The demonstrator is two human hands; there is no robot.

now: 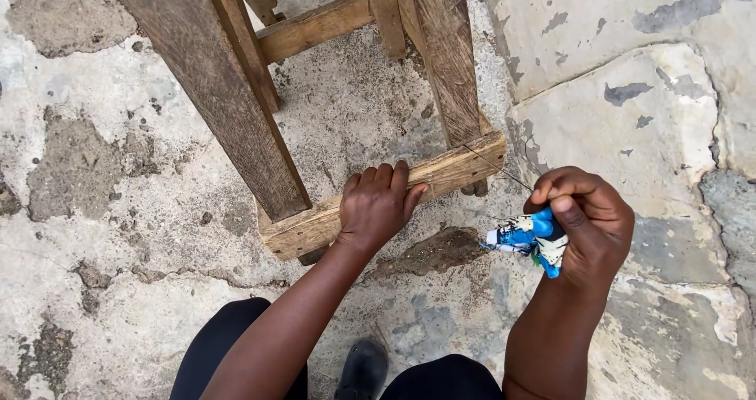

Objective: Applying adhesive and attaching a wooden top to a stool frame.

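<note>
My left hand [379, 205] rests with its fingers curled over the low cross rail [449, 170] of a rough wooden frame [220, 101] that stands on the concrete floor. My right hand [587, 223] is closed around a small blue, white and black wrapped bundle [526, 236], just right of the rail's end. A thin taut thread [496, 168] runs from the fingertips of that hand up to the frame's right leg [449, 53].
The floor is cracked, patchy concrete [646, 101]. My dark trousers [213, 353] and a black shoe [362, 368] show at the bottom edge. More wooden bars of the frame cross at the top [315, 26].
</note>
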